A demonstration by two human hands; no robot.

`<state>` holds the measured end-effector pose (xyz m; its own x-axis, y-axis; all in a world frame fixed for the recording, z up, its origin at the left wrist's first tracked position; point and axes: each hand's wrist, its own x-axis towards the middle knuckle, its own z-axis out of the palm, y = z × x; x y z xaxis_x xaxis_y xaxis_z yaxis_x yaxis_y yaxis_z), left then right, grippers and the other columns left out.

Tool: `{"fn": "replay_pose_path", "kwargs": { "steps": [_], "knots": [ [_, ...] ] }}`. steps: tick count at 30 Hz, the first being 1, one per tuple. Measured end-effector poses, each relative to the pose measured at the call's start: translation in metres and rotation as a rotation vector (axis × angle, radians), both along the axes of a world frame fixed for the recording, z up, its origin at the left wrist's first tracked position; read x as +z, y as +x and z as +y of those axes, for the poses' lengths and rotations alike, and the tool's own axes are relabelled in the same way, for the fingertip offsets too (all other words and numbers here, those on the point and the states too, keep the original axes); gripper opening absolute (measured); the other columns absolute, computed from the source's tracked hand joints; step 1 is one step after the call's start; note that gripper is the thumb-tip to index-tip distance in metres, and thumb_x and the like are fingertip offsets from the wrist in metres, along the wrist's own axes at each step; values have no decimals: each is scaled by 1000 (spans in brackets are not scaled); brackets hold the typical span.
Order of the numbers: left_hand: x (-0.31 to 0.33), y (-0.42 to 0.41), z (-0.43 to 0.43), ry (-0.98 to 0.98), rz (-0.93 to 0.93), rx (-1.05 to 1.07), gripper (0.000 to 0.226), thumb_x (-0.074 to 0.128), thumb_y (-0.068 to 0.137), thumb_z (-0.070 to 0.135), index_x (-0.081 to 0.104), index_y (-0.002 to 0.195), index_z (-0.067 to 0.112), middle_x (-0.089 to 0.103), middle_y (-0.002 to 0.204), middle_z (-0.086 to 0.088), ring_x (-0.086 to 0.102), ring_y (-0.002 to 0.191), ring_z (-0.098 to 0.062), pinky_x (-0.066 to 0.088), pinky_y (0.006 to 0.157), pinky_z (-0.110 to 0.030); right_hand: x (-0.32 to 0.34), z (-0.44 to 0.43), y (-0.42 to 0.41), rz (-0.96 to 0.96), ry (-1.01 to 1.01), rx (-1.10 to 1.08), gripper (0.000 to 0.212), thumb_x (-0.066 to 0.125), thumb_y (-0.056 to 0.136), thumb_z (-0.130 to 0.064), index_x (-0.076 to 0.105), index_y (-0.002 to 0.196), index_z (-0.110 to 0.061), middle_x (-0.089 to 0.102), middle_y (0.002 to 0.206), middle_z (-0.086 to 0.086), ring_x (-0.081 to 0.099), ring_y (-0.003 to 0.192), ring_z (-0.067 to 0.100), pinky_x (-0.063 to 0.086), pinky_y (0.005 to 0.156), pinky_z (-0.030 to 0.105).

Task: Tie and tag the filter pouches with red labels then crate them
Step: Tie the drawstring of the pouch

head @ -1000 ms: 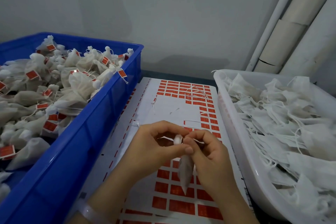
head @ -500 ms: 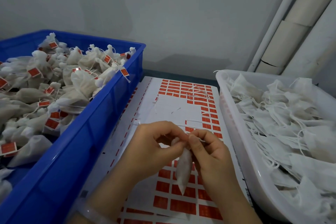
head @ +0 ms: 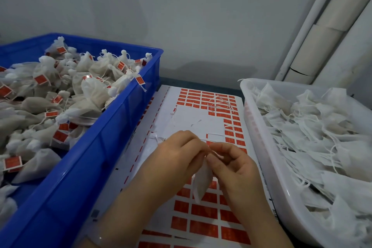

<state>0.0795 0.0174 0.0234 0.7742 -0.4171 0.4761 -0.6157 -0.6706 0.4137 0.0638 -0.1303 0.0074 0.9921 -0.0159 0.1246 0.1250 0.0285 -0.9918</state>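
I see left hand [head: 177,159] and right hand [head: 235,167] pinching neck of filter pouch [head: 202,183], lower centre, over red label sheet [head: 193,119]. Fingers hide pouch mouth; tie unclear. Blue crate [head: 90,157] left, white tray [head: 259,147] right, both cut off.

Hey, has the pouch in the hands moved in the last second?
Yes. The pouch has lifted slightly; its lower tip sits about one label row higher on the label sheet.

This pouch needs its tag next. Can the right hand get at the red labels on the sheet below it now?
Probably yes, once freed: the right hand and left hand both pinch the neck of the small white filter pouch, but the red rectangular labels lie uncovered on the white sheet beneath.
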Motion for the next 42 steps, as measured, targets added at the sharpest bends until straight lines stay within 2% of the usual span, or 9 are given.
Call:
{"fn": "replay_pose_path", "kwargs": {
  "steps": [3,7,12,15,21,29,34,39,42],
  "knots": [
    [-3,2,-4,-52,78,50,17,46,95,30,58,106,26,51,103,14,43,89,1,32,78,0,1,2,-2,-79,-53,-63,20,68,77,-10,59,90,-21,69,80,-10,67,78,6,51,62,12],
    [-3,2,-9,-187,285,77,13,48,92,31,46,80,36,48,84,23,50,82,3,40,71,-1,-2,7,-5,-213,-174,-158,17,63,84,-6,56,82,-22,64,81,-9,64,79,10,53,69,18],
    [-4,4,-5,-670,878,-38,21,49,93,28,68,86,20,69,83,7,66,87,-10,53,79,-19,-2,7,-5,-343,-331,-179,25,59,87,-7,58,80,-31,63,84,-13,62,83,9,52,72,16],
    [-1,6,0,-783,1007,-76,23,50,92,21,70,86,13,70,91,-9,67,93,-24,55,85,-30,-1,7,-6,-388,-366,-142,21,59,83,-15,58,83,-37,64,90,-18,61,87,3,50,71,9],
    [1,5,2,-767,997,-75,25,50,92,21,72,81,18,72,88,-5,68,88,-18,54,78,-24,0,8,-5,-480,-427,-154,17,64,78,-28,61,89,-40,66,83,-22,63,84,1,50,70,9],
    [-1,5,1,-665,969,-18,22,51,92,28,70,83,22,71,82,3,67,86,-16,54,84,-29,-3,3,-3,-605,-556,-223,7,68,74,-16,70,80,-15,65,85,-13,61,84,1,49,70,7],
    [-1,2,-4,-624,897,29,22,51,93,29,69,81,24,70,76,8,67,77,-8,53,69,-15,-2,1,-4,-535,-523,-249,8,64,76,-18,59,76,-23,63,80,-11,59,81,6,50,69,10],
    [4,5,0,-710,860,-46,7,61,87,21,67,85,23,71,74,7,68,70,-9,52,62,-16,-2,5,-4,-350,-427,-287,3,56,78,-35,56,81,-34,64,80,-14,61,80,2,53,69,14],
    [2,4,-1,-578,806,-109,22,75,74,22,64,91,30,70,81,7,67,71,-11,54,64,-19,-2,5,-2,-268,-384,-217,7,58,85,-24,57,80,-30,63,76,-12,60,78,2,50,68,11]
  ]
}}
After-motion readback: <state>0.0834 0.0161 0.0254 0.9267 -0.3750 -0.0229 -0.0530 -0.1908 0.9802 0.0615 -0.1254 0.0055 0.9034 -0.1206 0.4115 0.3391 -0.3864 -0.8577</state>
